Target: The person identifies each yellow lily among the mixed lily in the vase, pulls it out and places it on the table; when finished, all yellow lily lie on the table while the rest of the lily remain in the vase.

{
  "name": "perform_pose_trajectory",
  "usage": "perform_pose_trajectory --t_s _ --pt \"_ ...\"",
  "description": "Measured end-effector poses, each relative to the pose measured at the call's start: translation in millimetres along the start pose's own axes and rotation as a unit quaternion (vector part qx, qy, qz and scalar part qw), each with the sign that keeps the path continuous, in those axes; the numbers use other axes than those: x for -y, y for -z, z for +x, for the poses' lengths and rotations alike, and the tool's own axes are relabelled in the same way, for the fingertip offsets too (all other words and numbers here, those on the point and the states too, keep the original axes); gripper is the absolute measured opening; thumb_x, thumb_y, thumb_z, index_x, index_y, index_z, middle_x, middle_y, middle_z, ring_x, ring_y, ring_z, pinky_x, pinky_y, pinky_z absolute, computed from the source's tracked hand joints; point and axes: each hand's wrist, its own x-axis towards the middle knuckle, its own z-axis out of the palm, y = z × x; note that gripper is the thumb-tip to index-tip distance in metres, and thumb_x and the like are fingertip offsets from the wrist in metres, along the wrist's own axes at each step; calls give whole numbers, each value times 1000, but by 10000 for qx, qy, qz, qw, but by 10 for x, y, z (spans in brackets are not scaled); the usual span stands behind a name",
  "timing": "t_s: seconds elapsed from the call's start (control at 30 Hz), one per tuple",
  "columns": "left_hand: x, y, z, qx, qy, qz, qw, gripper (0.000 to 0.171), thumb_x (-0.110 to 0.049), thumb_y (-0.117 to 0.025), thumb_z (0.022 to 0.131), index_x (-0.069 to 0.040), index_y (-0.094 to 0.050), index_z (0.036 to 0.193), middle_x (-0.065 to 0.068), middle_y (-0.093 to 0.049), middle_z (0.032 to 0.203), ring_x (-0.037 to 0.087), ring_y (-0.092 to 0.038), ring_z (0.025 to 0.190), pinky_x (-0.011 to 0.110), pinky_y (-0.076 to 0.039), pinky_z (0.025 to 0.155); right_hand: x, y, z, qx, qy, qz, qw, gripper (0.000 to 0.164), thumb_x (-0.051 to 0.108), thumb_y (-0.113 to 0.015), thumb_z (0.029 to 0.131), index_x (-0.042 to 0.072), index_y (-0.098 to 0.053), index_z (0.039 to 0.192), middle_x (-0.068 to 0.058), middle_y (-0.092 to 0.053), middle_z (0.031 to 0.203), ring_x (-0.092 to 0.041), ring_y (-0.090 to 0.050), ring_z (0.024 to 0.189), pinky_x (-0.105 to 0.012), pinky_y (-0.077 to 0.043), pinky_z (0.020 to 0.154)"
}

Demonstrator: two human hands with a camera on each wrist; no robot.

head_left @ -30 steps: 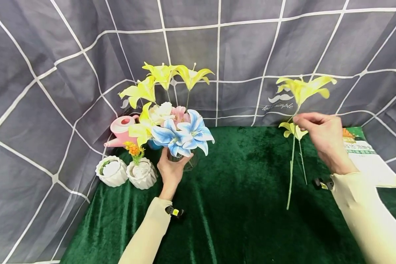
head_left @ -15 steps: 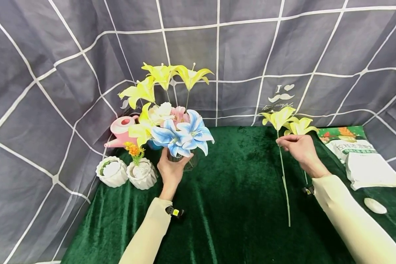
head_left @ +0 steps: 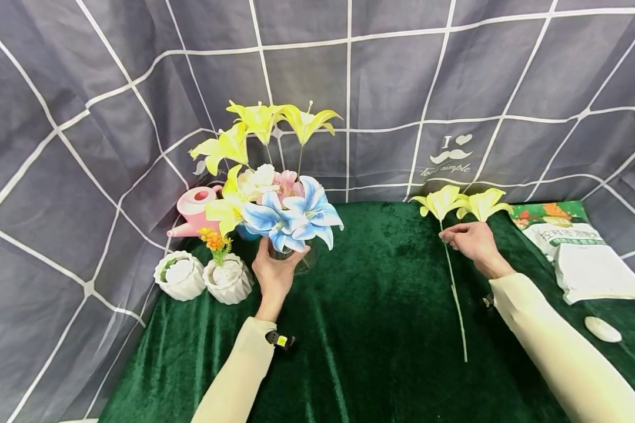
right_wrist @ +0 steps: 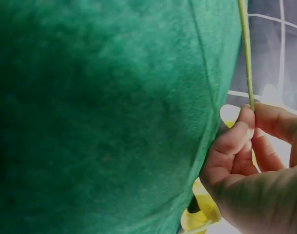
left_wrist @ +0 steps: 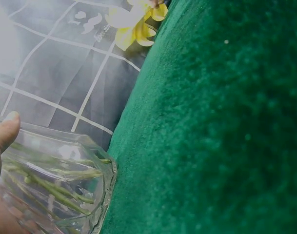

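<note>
My left hand (head_left: 275, 273) grips a clear vase (left_wrist: 65, 180), its thumb along the side in the left wrist view. Green stems (left_wrist: 50, 187) show through the vase wall. Above that hand, the vase's flowers include blue lilies (head_left: 314, 208), yellow lilies (head_left: 259, 120), a white bloom (head_left: 261, 182) and a pink one (head_left: 288, 185). Off to the right, my right hand (head_left: 476, 244) pinches the stem (right_wrist: 247, 53) of a single yellow lily (head_left: 440, 201) just below its bloom. Another yellow lily (head_left: 484, 202) is right behind that hand, its stem mostly hidden.
Two white ribbed pots (head_left: 180, 279) stand left of the vase, one with a small orange flower (head_left: 216, 241). Behind them is a pink watering can (head_left: 196, 208). A white and green bag (head_left: 587, 252) and a pale oval object (head_left: 603, 329) lie far right on green cloth (head_left: 381, 352).
My right hand has come down and to the left with the yellow lily, uncovering the bag and the pale oval object. My left hand stays on the vase.
</note>
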Motion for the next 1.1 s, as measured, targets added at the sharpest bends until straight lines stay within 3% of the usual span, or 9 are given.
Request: perform_pose_trajectory --t_s 0.3,0.47,0.57,0.8,0.97,1.1 --pt "17 -12 2 -20 -73 -61 10000 69 -40 -93 70 -17 -62 127 5 -70 127 27 -65 123 51 -51 104 -16 -19 15 144 -85 -301 9994 27 16 -66 92 -1 -75 111 14 -72 72 4 -58 63 -19 -48 57" --pt "26 -17 4 -2 -76 -113 9999 69 -37 -92 71 -19 -61 129 4 -69 128 27 -64 124 51 -51 105 17 -11 -14 142 -209 -435 9987 30 23 -66 95 1 -75 113 5 -75 82 0 -60 67 -21 -49 60" --pt "30 -16 3 20 -85 -136 9999 70 -38 -92 71 -20 -61 130 3 -68 129 27 -64 125 51 -51 105 55 5 -53 -1 -239 -385 9990 34 29 -68 94 3 -75 113 7 -73 81 -1 -60 68 -22 -49 60" --pt "36 -3 2 28 -120 -128 9998 72 -42 -92 70 -21 -60 131 1 -69 131 24 -65 124 53 -50 105 246 74 -244 -471 -54 399 9981 44 43 -66 96 5 -72 119 33 -61 72 0 -62 70 -22 -53 66" --pt "12 2 9 19 -144 -122 9998 72 -43 -92 70 -20 -61 131 2 -69 130 26 -64 124 52 -50 105 543 77 -397 -935 204 910 9912 41 40 -72 92 4 -74 112 35 -62 74 5 -59 67 -16 -50 63" --pt "20 1 6 19 -175 -145 9997 72 -41 -92 70 -20 -61 132 3 -69 130 27 -64 124 52 -50 105 830 42 -518 -1128 329 1361 9837 33 39 -76 89 10 -77 105 32 -65 75 6 -60 70 -14 -51 64"
